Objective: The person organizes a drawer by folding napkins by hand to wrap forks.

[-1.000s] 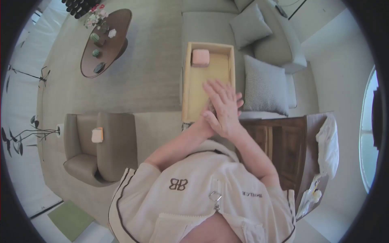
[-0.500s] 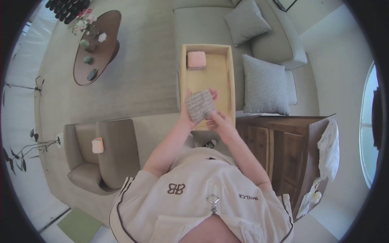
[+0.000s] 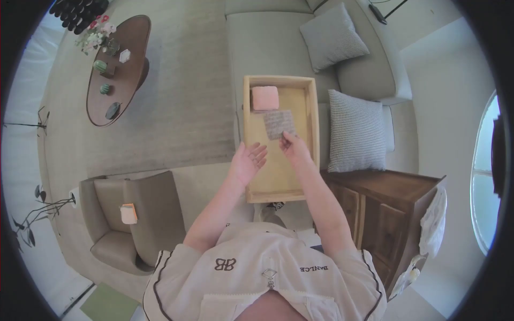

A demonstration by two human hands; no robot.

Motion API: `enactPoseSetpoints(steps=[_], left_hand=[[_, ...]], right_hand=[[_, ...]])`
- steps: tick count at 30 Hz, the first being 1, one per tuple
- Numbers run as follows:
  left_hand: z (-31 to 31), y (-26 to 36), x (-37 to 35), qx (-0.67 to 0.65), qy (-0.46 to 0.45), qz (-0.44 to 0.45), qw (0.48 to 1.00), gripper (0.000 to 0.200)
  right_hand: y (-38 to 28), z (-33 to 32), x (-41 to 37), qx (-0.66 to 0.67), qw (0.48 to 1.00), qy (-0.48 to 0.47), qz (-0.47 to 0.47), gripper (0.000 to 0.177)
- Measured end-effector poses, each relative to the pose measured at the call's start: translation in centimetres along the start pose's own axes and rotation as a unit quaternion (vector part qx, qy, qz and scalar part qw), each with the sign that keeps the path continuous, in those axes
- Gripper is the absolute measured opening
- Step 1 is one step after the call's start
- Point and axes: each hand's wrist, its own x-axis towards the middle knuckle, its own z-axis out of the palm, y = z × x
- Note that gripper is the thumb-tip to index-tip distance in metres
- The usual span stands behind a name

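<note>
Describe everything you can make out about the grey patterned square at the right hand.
The grey patterned square looks like thin, soft cloth, mottled grey-brown with a coarse, woven-looking surface. It is spread out roughly flat, slightly skewed. The right hand pinches it near its lower right corner; the left hand is clear of it. It lies over the wooden tray, just below the pink block. Whether it touches the tray's bottom or the block, I cannot tell.

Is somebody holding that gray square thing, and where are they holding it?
Yes! The right hand is holding the gray square by its edge nearest the person, close to the right corner. The left hand is open and holds nothing.
</note>
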Motion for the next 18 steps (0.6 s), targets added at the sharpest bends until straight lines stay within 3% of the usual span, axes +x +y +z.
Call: enactPoseSetpoints(steps=[5,9,18], left_hand=[[-4.4,0.9,0.4,0.050,0.038,-0.025,0.998,0.046],[-7.1,2.0,0.2,0.053,0.050,-0.045,0.996,0.046],[-8.4,3.6,-0.2,0.025,0.067,-0.031,0.997,0.044]], right_hand=[[0.3,2.5,7.8,-0.009,0.996,0.080,-0.026,0.016],[-0.2,5.7,10.4,-0.012,0.996,0.081,-0.031,0.019],[1.0,6.5,15.5,0.011,0.988,0.152,0.006,0.014]])
